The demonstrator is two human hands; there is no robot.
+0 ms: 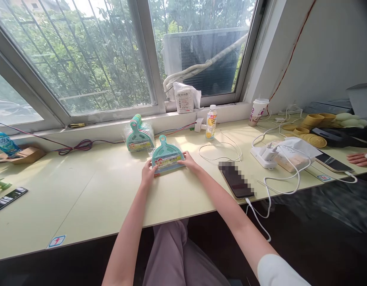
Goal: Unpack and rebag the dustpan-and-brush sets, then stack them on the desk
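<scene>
Both hands on one piece: the left hand (148, 171) pinches the near-left corner of the teal dustpan set (167, 157), and the right hand (189, 161) has its fingers closed over the right edge. The set lies flat on the pale table (91, 198), handle toward the window, just in front of the stack of matching sets (138, 137). It looks like one pack being squared up — any lift calls for an even, two-sided grip.

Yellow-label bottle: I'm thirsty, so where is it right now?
In the head view, the bottle stands upright at the back of the table, behind the looped white cable, right of the teal dustpan held by the left hand and right hand.
</scene>
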